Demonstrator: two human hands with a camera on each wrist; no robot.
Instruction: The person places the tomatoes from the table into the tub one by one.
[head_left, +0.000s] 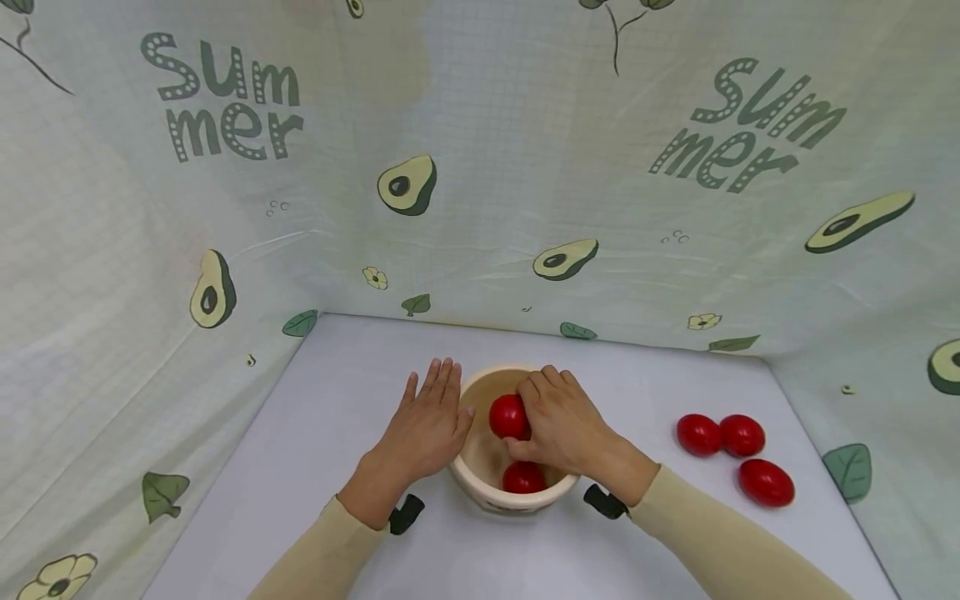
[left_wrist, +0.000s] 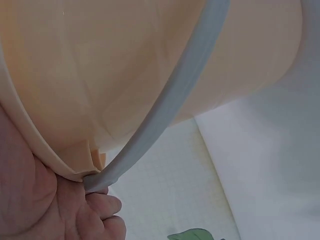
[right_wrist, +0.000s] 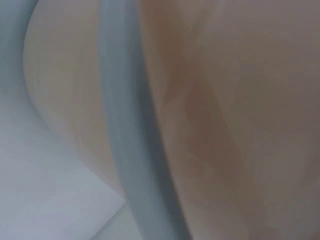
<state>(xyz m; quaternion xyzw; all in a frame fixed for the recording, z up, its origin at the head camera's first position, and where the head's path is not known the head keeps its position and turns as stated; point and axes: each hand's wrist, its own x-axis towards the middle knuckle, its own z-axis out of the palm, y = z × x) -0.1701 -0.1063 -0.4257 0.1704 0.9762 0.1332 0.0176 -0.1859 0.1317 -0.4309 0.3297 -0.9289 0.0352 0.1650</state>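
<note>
A cream bucket (head_left: 474,483) with a grey handle (left_wrist: 165,105) stands in front of me. Over its inside, my right hand (head_left: 562,421) grips a smooth red tomato-like ball (head_left: 507,415), with the thumb below it. Another red ball (head_left: 524,477) lies lower in the bucket, near the front wall. My left hand (head_left: 426,425) rests at the bucket's left rim, its fingers straight. In the left wrist view that hand lies against the rim beside the handle's end. Bucket wall and handle fill the right wrist view, and the right hand is out of sight there.
Several more red things lie on the white table (head_left: 360,383) to the right: two rounded ones (head_left: 699,435) side by side and an oval one (head_left: 766,482) nearer me. A cloth printed with avocados (head_left: 407,185) hangs behind the table and along its sides.
</note>
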